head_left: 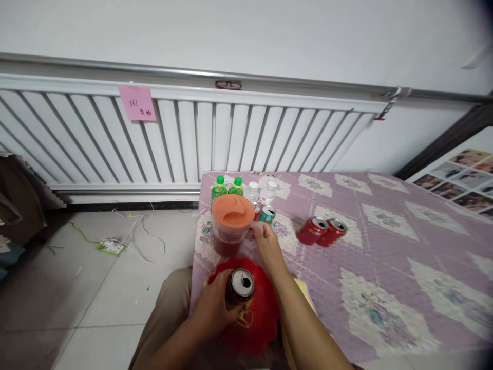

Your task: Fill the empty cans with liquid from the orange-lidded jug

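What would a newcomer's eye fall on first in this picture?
Probably the red scalloped tray at lower centre, where the left hand holds a dark metal can. Beyond it stands a clear plastic pitcher with an orange lid, the right hand at its handle. A pink paper note stands out on the white radiator, upper left.

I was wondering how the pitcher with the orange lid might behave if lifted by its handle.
The pitcher is probably heavier toward the bottom, since reddish-brown liquid seems to fill its lower part. That liquid would likely slosh if the pitcher were jerked. It looks see-through with no visible buckling, so it seems stiff rather than floppy.
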{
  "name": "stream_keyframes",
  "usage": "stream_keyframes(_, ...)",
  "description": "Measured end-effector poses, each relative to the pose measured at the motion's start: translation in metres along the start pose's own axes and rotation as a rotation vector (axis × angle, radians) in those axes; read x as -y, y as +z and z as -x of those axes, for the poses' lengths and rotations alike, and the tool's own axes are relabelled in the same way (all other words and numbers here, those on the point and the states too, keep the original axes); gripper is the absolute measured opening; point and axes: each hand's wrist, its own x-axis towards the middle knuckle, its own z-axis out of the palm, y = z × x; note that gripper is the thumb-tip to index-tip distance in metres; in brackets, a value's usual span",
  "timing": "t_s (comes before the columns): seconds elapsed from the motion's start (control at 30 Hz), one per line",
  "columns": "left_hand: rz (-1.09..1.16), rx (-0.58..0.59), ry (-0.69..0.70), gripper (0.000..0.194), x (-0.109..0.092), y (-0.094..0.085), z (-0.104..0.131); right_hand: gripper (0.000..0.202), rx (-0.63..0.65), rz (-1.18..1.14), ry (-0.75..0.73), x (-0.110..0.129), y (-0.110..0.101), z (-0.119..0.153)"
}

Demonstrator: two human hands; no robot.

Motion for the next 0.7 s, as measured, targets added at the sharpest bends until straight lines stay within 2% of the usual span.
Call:
stream_keyframes(0.13, 0.019, -0.038, 0.057, 0.066, 0.002, 0.001, 0.002, 0.054, -0.087, 0.037, 0.014, -0.01, -0.032, 0.02)
stream_keyframes(0.3, 0.02, -0.069, 0.091, 0.064, 0.003, 0.0, 0.002, 0.043, -0.116, 0.132, 0.051, -0.036, -0.073, 0.077)
stream_keyframes(0.4, 0.024, -0.076, 0.088, 0.069, 0.005, 0.0, 0.001, 0.038, -0.114, 0.301, 0.038, -0.053, -0.09, 0.108)
stream_keyframes(0.53, 0.054, -0.066, 0.089, 0.075, 0.004, -0.002, 0.001, 0.033, -0.074, 0.478, -0.022, -0.068, -0.095, 0.125)
stream_keyframes(0.7, 0.041, -0.015, 0.048, 0.082, -0.007, -0.007, 0.002, 0.029, -0.015, 0.513, -0.09, -0.07, -0.089, 0.126)
